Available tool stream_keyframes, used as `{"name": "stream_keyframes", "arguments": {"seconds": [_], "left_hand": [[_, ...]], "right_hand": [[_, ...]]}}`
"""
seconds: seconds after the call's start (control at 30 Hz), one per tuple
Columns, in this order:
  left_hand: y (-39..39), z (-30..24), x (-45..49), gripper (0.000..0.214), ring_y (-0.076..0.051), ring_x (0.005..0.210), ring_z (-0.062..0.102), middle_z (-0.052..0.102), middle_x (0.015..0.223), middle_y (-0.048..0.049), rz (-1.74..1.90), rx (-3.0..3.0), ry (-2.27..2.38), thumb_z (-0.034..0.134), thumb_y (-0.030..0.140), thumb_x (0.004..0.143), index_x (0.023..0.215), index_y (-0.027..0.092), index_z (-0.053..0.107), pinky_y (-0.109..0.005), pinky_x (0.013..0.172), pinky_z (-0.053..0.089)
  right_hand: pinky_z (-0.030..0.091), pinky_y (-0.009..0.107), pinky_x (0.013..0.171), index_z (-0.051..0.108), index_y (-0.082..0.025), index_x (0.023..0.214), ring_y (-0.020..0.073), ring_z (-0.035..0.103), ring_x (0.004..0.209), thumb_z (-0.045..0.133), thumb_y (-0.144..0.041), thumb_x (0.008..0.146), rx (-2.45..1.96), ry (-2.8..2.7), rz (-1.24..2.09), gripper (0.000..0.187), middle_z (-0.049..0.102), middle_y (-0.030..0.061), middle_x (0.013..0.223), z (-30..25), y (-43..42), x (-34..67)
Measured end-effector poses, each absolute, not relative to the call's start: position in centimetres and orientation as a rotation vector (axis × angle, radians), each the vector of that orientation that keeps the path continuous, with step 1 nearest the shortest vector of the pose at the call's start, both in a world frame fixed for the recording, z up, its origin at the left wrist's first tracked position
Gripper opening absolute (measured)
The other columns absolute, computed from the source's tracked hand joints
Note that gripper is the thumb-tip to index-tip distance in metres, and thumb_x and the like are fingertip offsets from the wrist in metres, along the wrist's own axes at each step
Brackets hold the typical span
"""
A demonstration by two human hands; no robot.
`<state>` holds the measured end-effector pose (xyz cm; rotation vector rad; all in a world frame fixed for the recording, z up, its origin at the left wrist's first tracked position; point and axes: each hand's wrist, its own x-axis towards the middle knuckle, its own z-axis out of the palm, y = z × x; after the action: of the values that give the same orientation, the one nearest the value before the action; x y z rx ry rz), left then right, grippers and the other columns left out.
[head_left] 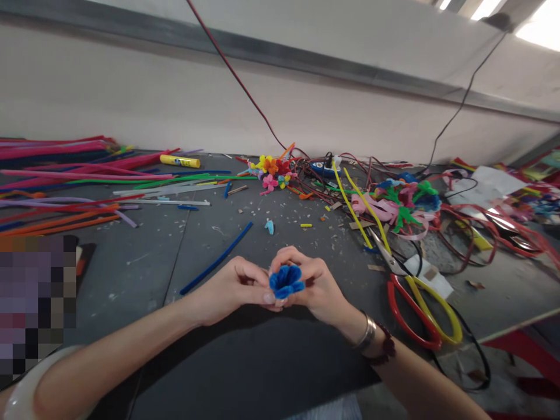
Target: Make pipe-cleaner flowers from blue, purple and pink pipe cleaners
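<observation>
Two hands meet at lower centre: the left hand [231,291] pinches the flower [286,281], while the right hand's [315,286] grip wraps it, apparently steadying the petals above the bench [245,361].

— On my feed, my left forearm [131,356] is bare, with a wide, smooth white bangle [21,392] round it at the bottom corner.

— And your right?

— My right wrist [355,326] carries two pieces side by side: a flat metal cuff [367,333] with a dull silvery shine, and just behind it a bracelet of dark red beads [387,349]. That forearm is bare as well.
</observation>
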<state>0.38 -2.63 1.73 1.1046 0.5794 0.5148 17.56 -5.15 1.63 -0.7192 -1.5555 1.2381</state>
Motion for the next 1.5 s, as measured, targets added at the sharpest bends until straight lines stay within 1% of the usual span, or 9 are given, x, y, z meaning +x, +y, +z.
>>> {"name": "stream_keyframes", "arguments": {"seconds": [0.2,0.5,0.6,0.77,1.07,1.2,1.3,1.43,1.5], "left_hand": [[-3.4,1.9,0.9,0.004,-0.011,0.055,0.063,0.069,0.057,-0.0029,0.549,0.930,0.602,0.072,0.011,0.063,0.059,0.012,0.071,-0.018,0.057,0.049],[-3.5,1.9,1.1,0.007,-0.008,0.053,0.060,0.068,0.056,-0.0021,0.551,0.877,0.543,0.074,0.014,0.062,0.060,0.010,0.068,-0.016,0.056,0.045],[-3.7,2.0,1.1,0.012,-0.007,0.054,0.057,0.065,0.058,-0.0017,0.510,0.831,0.496,0.074,0.020,0.064,0.064,0.009,0.068,-0.016,0.057,0.042],[-4.2,2.0,1.1,0.024,-0.007,0.051,0.054,0.061,0.055,-0.0016,0.437,0.767,0.419,0.076,0.030,0.061,0.065,0.009,0.067,-0.017,0.053,0.039],[-4.5,2.0,1.4,0.018,-0.009,0.047,0.055,0.063,0.050,-0.0024,0.487,0.803,0.525,0.078,0.023,0.057,0.056,0.009,0.067,-0.018,0.051,0.041],[-4.1,1.7,1.3,0.012,-0.008,0.046,0.055,0.063,0.050,-0.0009,0.541,0.852,0.585,0.075,0.016,0.059,0.055,0.010,0.065,-0.018,0.049,0.042],[-2.7,1.7,0.6,0.010,-0.010,0.052,0.058,0.065,0.056,-0.0007,0.571,1.000,0.634,0.075,0.013,0.059,0.061,0.011,0.065,-0.019,0.055,0.044],[-0.8,3.1,-0.9,0.010,-0.009,0.059,0.059,0.065,0.062,0.0004,0.602,1.272,0.690,0.070,0.013,0.067,0.076,0.014,0.065,-0.017,0.058,0.044],[-0.6,4.6,-1.4,0.017,-0.011,0.062,0.061,0.067,0.069,-0.0001,0.595,1.457,0.659,0.069,0.013,0.068,0.083,0.019,0.066,-0.019,0.060,0.047]], "right_hand": [[0.038,0.032,0.075,0.070,-0.024,0.063,0.0137,0.050,0.078,0.074,-0.029,0.063,-0.680,-1.501,1.309,0.006,0.057,0.0006,0.079,1.6,-5.0,17.5],[0.038,0.027,0.072,0.070,-0.025,0.063,0.0102,0.049,0.076,0.076,-0.020,0.061,-0.653,-1.437,1.453,0.008,0.054,-0.0010,0.084,1.5,-5.0,17.7],[0.038,0.026,0.070,0.069,-0.024,0.061,0.0093,0.048,0.073,0.076,-0.021,0.061,-0.638,-1.411,1.476,0.008,0.053,-0.0017,0.082,1.3,-5.0,17.7],[0.039,0.026,0.069,0.067,-0.021,0.059,0.0095,0.048,0.072,0.075,-0.028,0.062,-0.595,-1.419,1.518,0.011,0.052,-0.0021,0.077,1.4,-5.1,17.6],[0.040,0.022,0.063,0.068,-0.022,0.062,0.0071,0.048,0.066,0.076,-0.023,0.060,-0.571,-1.389,1.586,0.008,0.052,-0.0035,0.077,1.0,-5.3,17.4],[0.041,0.022,0.059,0.068,-0.023,0.061,0.0076,0.048,0.064,0.076,-0.021,0.060,-0.589,-1.323,1.559,0.009,0.053,-0.0038,0.072,1.0,-5.3,17.1],[0.042,0.023,0.059,0.067,-0.021,0.057,0.0097,0.050,0.065,0.076,-0.022,0.060,-0.659,-1.341,1.452,0.010,0.055,-0.0024,0.069,1.8,-5.3,17.0],[0.043,0.030,0.070,0.069,-0.020,0.061,0.0138,0.053,0.072,0.074,-0.022,0.064,-0.763,-1.456,1.253,0.006,0.062,0.0014,0.071,2.7,-5.2,17.4],[0.043,0.032,0.073,0.070,-0.021,0.063,0.0154,0.053,0.075,0.072,-0.026,0.067,-0.774,-1.493,1.228,0.006,0.064,0.0022,0.068,2.8,-5.3,17.5]]}}
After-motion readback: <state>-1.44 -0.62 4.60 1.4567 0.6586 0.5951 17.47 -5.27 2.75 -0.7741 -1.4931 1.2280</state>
